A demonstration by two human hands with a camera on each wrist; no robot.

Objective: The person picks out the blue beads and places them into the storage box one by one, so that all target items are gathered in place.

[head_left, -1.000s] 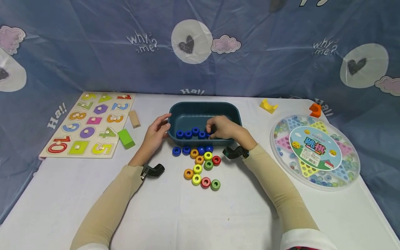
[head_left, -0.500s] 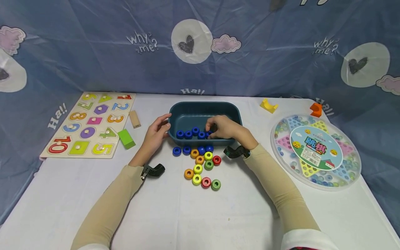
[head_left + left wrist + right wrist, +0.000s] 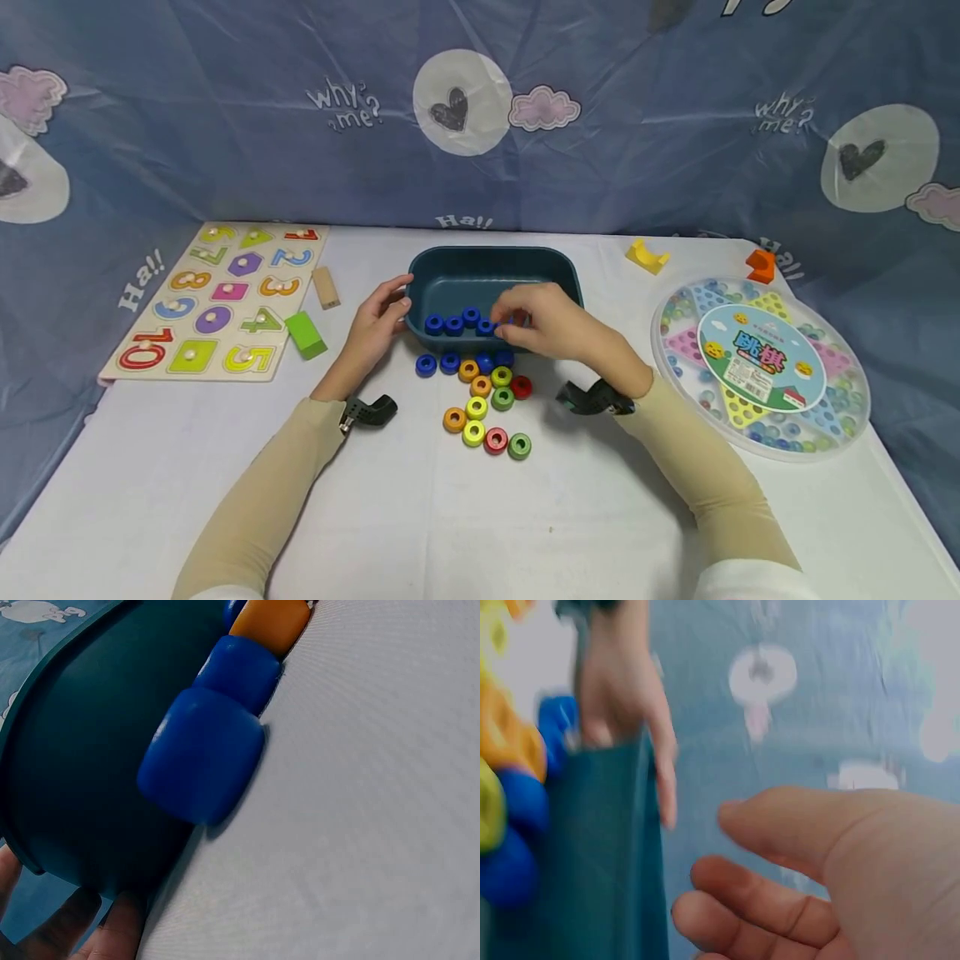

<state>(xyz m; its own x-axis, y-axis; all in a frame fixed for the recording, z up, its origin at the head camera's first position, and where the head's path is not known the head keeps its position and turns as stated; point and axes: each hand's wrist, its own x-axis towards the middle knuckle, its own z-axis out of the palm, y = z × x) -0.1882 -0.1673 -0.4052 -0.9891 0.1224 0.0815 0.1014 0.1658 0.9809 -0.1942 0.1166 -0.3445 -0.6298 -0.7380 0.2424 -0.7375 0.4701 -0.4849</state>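
Observation:
A dark teal box point(image 3: 487, 265) stands mid-table with several blue beads point(image 3: 453, 326) along the near side of its floor. My left hand point(image 3: 372, 321) touches the box's left end from outside; in the left wrist view its fingers point(image 3: 120, 926) lie against the wall. My right hand point(image 3: 551, 321) hovers above the box's near right rim, hiding part of it. In the right wrist view its thumb and fingers stand apart with nothing between them. Before the box, on the white cloth, sit blue beads point(image 3: 426, 365) and orange, yellow, red point(image 3: 496, 441) and green ones point(image 3: 519, 447).
To the left lie a number puzzle board point(image 3: 213, 304), a plain wooden block point(image 3: 326, 287) and a green block point(image 3: 305, 335). A round marble game case point(image 3: 761, 367) takes up the right side. Behind it are yellow point(image 3: 647, 256) and orange point(image 3: 761, 265) arched blocks.
My right hand has risen from the beads in the box and shifted right and nearer, its fingers coming away from the blue beads. The left hand keeps its place at the box's end.

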